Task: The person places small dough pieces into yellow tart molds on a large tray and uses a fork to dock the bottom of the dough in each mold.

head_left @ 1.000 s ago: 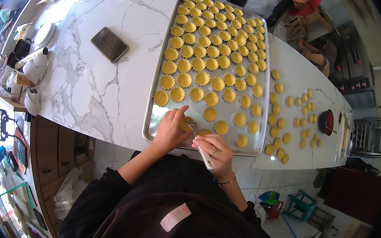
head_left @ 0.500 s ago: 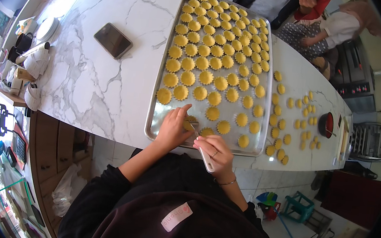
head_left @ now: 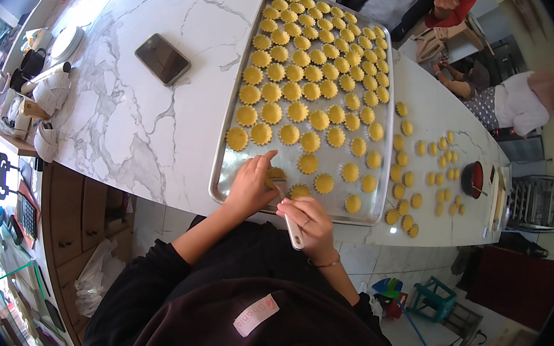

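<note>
My right hand [head_left: 310, 221] is closed round the white handle of a fork [head_left: 295, 232]. The fork's metal end points up and left and meets a yellow tart shell [head_left: 276, 174] near the tray's front edge. My left hand [head_left: 251, 182] curls round that shell from the left, fingers bent against it and partly hiding it. Just right of the fork, another tart shell [head_left: 300, 190] lies close to my right fingers. Both lie on a large metal baking tray [head_left: 225, 182], where many more fluted yellow tart shells [head_left: 297, 112] stand in rows.
A phone [head_left: 163, 59] lies on the marble table [head_left: 115, 109], left of the tray. Loose yellow pieces [head_left: 402, 158] are spread to its right, near a dark bowl [head_left: 472, 179] with red inside. People [head_left: 521, 101] are beyond the far edge. White plates [head_left: 68, 43] stand at the far left.
My right hand and the fork have shifted slightly left, and the handle is more upright. My left hand stays at the same shell. A person at the back right has moved away from the table.
</note>
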Demonstrator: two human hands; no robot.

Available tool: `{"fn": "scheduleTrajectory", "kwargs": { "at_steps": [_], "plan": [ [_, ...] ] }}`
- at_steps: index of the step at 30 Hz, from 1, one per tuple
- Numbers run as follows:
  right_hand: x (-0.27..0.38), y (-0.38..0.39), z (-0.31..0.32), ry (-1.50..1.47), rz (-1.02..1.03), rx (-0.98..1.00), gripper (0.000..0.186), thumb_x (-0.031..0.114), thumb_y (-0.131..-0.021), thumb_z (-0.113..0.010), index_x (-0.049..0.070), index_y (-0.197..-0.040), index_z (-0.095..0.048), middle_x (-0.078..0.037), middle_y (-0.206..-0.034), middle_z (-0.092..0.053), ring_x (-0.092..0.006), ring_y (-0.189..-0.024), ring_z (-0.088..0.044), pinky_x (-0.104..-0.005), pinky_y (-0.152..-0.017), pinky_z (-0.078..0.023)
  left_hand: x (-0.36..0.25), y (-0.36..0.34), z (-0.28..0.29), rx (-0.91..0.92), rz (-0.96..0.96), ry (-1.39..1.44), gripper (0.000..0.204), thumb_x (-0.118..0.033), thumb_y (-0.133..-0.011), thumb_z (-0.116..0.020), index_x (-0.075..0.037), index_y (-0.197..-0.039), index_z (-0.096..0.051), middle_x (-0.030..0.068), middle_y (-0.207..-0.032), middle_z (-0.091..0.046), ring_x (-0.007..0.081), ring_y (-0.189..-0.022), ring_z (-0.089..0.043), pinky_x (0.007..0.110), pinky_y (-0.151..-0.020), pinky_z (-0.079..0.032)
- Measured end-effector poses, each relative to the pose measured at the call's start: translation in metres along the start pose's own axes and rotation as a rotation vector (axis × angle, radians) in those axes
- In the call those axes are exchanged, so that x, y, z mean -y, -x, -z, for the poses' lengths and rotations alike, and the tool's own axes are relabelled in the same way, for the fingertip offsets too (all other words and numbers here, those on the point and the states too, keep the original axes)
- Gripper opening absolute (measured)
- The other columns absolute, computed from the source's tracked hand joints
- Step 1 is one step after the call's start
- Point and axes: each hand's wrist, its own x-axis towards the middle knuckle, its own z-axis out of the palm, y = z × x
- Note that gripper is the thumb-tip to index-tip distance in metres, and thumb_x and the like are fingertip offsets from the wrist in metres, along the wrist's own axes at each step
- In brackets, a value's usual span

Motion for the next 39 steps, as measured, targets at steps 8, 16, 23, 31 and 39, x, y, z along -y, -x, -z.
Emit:
{"fn": "scheduleTrajectory", "kwargs": {
  "at_steps": [8,16,23,31,39],
  "plan": [
    [0.006,-0.002,0.005,0.008,0.009,-0.044,0.033,-0.003,-0.067,-0.074,0.003,-0.099,-0.068,-0.008,-0.091,-0.064,-0.0262,-0.083,-0.062,-0.0341,-0.072,-0.05,-0.002,0.0,0.002,0.018,0.013,0.017,0.076,-0.001,-0.058,-0.072,-0.005,-0.13,-0.044,0.0103,-0.093,-0.054,0.0287,-0.085,-0.054,0.039,-0.077,-0.046],
    [0.001,0.001,-0.003,0.01,-0.003,-0.012,0.033,-0.002,-0.066,-0.076,0.003,-0.097,-0.067,-0.009,-0.089,-0.064,-0.026,-0.081,-0.062,-0.0337,-0.07,-0.05,0.0,0.0,-0.002,0.001,-0.013,-0.011,0.076,-0.001,-0.058,-0.072,-0.005,-0.129,-0.045,0.0102,-0.091,-0.054,0.0284,-0.083,-0.055,0.039,-0.077,-0.047],
    [0.009,-0.004,0.034,0.048,-0.068,-0.236,0.032,-0.006,-0.067,-0.077,0.005,-0.096,-0.068,-0.009,-0.089,-0.065,-0.0226,-0.08,-0.064,-0.0314,-0.069,-0.052,-0.003,-0.002,0.001,0.033,-0.006,-0.007,0.078,-0.012,-0.062,-0.08,-0.005,-0.131,-0.043,0.0101,-0.093,-0.054,0.0269,-0.085,-0.055,0.039,-0.079,-0.047],
    [0.008,0.0,0.068,0.181,-0.16,-0.4,0.024,-0.005,-0.072,-0.075,0.004,-0.094,-0.068,-0.009,-0.087,-0.066,-0.0226,-0.081,-0.064,-0.031,-0.072,-0.053,-0.009,-0.008,-0.012,0.144,-0.038,0.086,0.088,-0.014,-0.064,-0.08,-0.007,-0.139,-0.036,0.0111,-0.101,-0.057,0.0267,-0.092,-0.056,0.038,-0.082,-0.047],
    [0.007,0.008,0.069,0.183,-0.217,-0.439,0.022,-0.005,-0.073,-0.075,0.004,-0.093,-0.068,-0.009,-0.087,-0.066,-0.0224,-0.081,-0.064,-0.0302,-0.072,-0.053,-0.027,-0.027,-0.007,0.145,-0.141,-0.047,0.083,-0.024,-0.07,-0.076,-0.007,-0.14,-0.035,0.0124,-0.108,-0.058,0.0305,-0.1,-0.056,0.044,-0.09,-0.043]
  ]
}}
